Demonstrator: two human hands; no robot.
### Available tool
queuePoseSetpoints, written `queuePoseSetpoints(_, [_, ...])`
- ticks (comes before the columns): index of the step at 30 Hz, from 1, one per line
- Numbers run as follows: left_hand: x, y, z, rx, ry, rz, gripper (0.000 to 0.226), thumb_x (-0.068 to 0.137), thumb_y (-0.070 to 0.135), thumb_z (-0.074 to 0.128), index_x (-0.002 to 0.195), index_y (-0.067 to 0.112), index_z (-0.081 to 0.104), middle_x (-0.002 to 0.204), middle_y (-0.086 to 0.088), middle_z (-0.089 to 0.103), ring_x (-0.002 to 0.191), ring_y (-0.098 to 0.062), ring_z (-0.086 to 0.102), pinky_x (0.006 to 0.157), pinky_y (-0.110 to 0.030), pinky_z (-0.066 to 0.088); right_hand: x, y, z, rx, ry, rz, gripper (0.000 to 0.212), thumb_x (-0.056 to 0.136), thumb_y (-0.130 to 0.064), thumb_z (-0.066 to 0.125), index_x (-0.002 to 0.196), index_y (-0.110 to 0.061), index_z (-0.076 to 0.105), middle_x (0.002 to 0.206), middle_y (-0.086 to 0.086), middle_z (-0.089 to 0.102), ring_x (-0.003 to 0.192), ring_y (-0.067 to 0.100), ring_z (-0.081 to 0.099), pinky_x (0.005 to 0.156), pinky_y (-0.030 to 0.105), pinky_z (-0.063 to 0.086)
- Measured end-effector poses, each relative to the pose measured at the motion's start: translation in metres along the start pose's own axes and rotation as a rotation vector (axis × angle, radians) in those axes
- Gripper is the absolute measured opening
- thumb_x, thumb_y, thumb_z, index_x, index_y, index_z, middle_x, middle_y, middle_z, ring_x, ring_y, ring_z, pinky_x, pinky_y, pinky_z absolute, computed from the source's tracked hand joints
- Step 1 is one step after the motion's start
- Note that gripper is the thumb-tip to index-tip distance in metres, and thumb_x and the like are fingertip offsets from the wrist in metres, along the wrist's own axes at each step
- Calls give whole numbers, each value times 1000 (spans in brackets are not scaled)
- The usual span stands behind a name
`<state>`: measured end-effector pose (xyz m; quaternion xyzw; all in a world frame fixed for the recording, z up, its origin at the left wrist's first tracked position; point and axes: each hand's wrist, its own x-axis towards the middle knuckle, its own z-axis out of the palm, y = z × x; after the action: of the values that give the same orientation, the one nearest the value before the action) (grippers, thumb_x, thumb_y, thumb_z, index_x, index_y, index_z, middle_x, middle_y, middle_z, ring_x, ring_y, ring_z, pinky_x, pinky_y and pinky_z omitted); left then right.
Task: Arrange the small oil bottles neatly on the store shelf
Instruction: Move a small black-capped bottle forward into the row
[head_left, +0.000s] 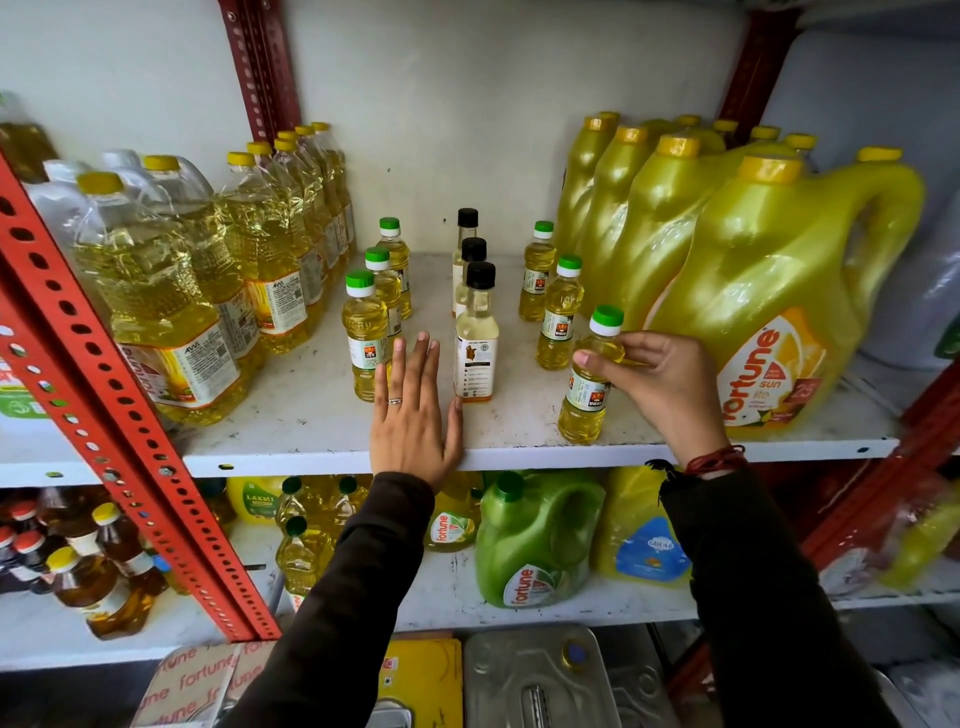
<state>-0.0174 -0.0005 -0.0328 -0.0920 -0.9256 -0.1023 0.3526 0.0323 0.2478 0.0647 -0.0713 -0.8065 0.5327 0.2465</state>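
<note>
The right hand (657, 379) pinches a small clear plastic bottle of yellow oil with a green cap (589, 379) in its fingers (597, 358), standing on the white metal shelf (311, 415). The left hand (413, 415) lies flat, fingers straight and close together. Its fingertips sit between another green-capped small bottle (363, 332) and a black-capped pale bottle (475, 338).

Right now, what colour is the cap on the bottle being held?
Green cap, over a white collar; head view.

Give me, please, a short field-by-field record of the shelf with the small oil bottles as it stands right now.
shelf: white shelf between red uprights
left row: three green-capped bottles, front to back
middle row: three black-capped bottles, front to back
right row: two green-capped bottles behind the held bottle
left hand: left hand open, flat on the shelf between left and middle rows
right hand: right hand gripping the front right bottle near its neck
neighbours: clear oil bottles on the left, yellow jugs on the right
</note>
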Motion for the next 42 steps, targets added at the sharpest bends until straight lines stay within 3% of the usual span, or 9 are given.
queuePoseSetpoints(3, [0,0,0,6,2,3,73,102,44,36,162,7,20,171,-11,13,158,-29,4,128,-39,-12,-5,-2,-3,-3,-4,-1,51,61,-36,94,104,-15,76,95,-1,76,85,-1,72,63,6,52])
queuePoseSetpoints(11, [0,0,-2,8,-6,2,73,102,43,38,162,6,21,170,-11,13,158,-29,4,127,-37,-14,-10,-8,-4,-37,-3,12,60,58,-45,93,107,-16,76,107,3,78,89,-4,71,65,4,50])
queuePoseSetpoints(14, [1,0,-2,-8,-5,2,72,102,44,35,162,6,21,170,-11,13,158,-27,3,127,-36,-14,-15,-17,-5,-35,16,-19,87,55,-55,90,129,-18,65,133,4,68,116,10,66,93,23,54])
queuePoseSetpoints(16, [1,-1,-3,-26,-5,5,72,102,45,30,162,7,21,170,-10,12,158,-26,3,128,-36,-13,-19,-31,-7,19,75,-98,97,57,-60,87,140,-19,56,146,2,58,132,13,56,110,31,47])
queuePoseSetpoints(19, [2,-4,-2,-37,2,11,71,102,45,31,162,8,20,170,-8,8,158,-25,1,128,-36,-11,-22,-57,-2,101,140,-295,81,71,-55,84,139,-20,57,146,-1,59,133,2,54,110,20,45])
queuePoseSetpoints(21, [3,-6,-2,-40,5,16,71,102,44,31,162,8,20,170,-8,8,158,-25,2,128,-37,-11,-21,-72,11,100,71,-345,72,78,-50,79,140,-19,56,145,-2,59,131,2,56,107,16,46])
queuePoseSetpoints(29, [1,-9,-4,-45,0,-3,72,101,44,27,162,6,19,171,-11,11,159,-27,3,129,-39,-8,16,-65,100,-104,-292,-90,60,94,-21,67,147,-6,43,154,12,48,143,25,46,119,39,37])
queuePoseSetpoints(37, [2,-9,-4,-47,-3,-1,73,101,43,27,162,5,20,170,-13,12,158,-29,7,129,-39,-8,29,-49,121,-95,-205,-135,25,89,-17,72,113,-8,68,113,8,74,106,22,70,94,34,55])
queuePoseSetpoints(42, [1,-9,-4,-34,-9,-5,72,101,44,27,162,4,21,170,-13,13,158,-28,6,129,-38,-9,23,-49,125,-122,-77,-176,30,81,-26,81,102,-13,65,95,0,71,86,17,69,79,33,58])
